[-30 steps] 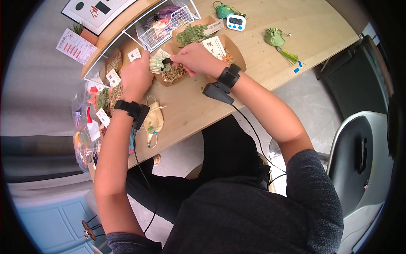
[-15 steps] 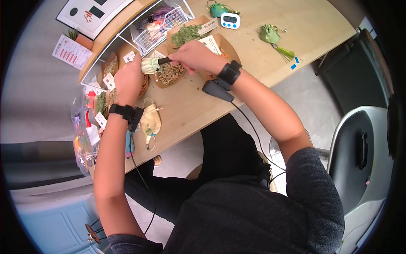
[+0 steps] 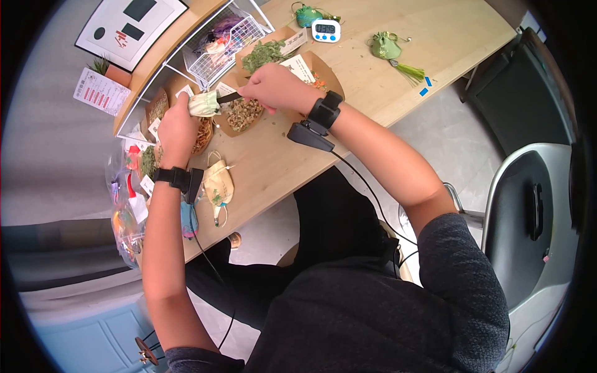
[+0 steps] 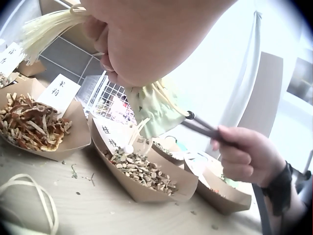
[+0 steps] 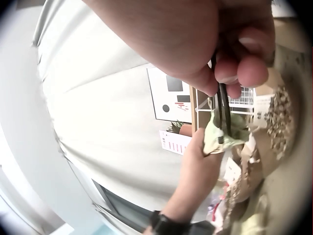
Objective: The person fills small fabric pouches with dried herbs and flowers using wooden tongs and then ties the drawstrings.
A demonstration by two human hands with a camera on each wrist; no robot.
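My left hand [image 3: 177,133] grips a pale green drawstring pouch [image 3: 204,104], its mouth facing right. A cream tassel [image 4: 49,29] hangs out beside that hand in the left wrist view. My right hand [image 3: 280,87] pinches dark tweezers [image 3: 230,97]. Their two prongs reach into the pouch's mouth in the right wrist view, and the pouch fabric [image 5: 215,139] spreads around them. Below the tweezers stands a brown paper tray [image 4: 132,188] of chopped twig pieces [image 4: 142,171]. Left of it, another tray [image 4: 80,129] holds orange-brown dried strips [image 4: 36,122].
Behind are a tray of green leaves [image 3: 264,56] and a white wire basket [image 3: 227,53]. A white timer [image 3: 326,30] and a tasselled green pouch [image 3: 385,46] lie to the right. Nearer me is a cream pouch [image 3: 217,183], close to the table's front edge.
Both hands have shifted left, carrying the pouch and tweezers away from above the twig tray. More of the tweezers shows between right hand and pouch. The head view has shifted slightly too.
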